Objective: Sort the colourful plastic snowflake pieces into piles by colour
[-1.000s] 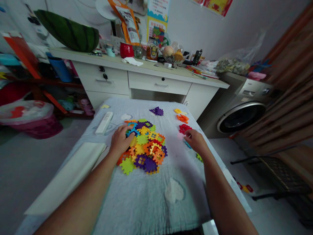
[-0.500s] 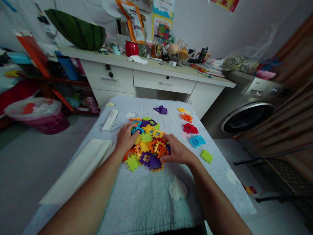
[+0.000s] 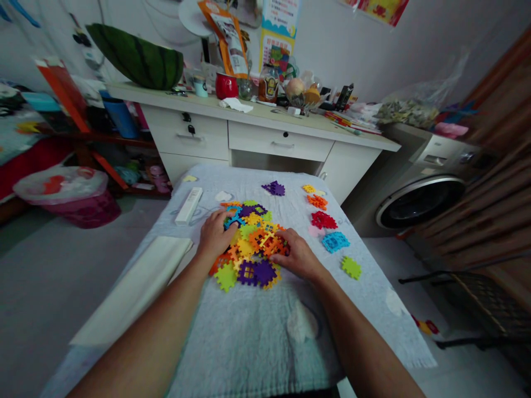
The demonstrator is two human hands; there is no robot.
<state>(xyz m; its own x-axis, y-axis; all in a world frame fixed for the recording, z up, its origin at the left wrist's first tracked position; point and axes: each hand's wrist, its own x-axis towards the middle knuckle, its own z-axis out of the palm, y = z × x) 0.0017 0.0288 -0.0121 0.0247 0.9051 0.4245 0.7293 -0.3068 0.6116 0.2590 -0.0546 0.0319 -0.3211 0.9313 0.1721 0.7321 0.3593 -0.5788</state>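
A heap of colourful toothed plastic building pieces (image 3: 245, 247) lies on the cloth-covered table. My left hand (image 3: 216, 235) rests at the heap's left side, fingers spread, with the fingertips touching blue pieces (image 3: 233, 214). At the right side is my right hand (image 3: 301, 255), thumb and fingers apart around the edge of some orange pieces (image 3: 265, 241). Part of what lies under its fingertips is hidden. Purple pieces (image 3: 258, 273) and a lime green piece (image 3: 226, 276) form the near edge of the heap.
Along the right stand separate groups: purple (image 3: 274, 188), yellow (image 3: 308, 188), orange (image 3: 317, 202), red (image 3: 323, 220), blue (image 3: 336, 241) and green (image 3: 351, 267). A white box (image 3: 188, 206) and folded pale sheet (image 3: 136, 287) lie left. Beyond is a white desk (image 3: 282, 138).
My right hand has shifted slightly left against the heap, and the orange pieces near its fingers have moved. My left hand stays almost in place. The view has tilted a little.
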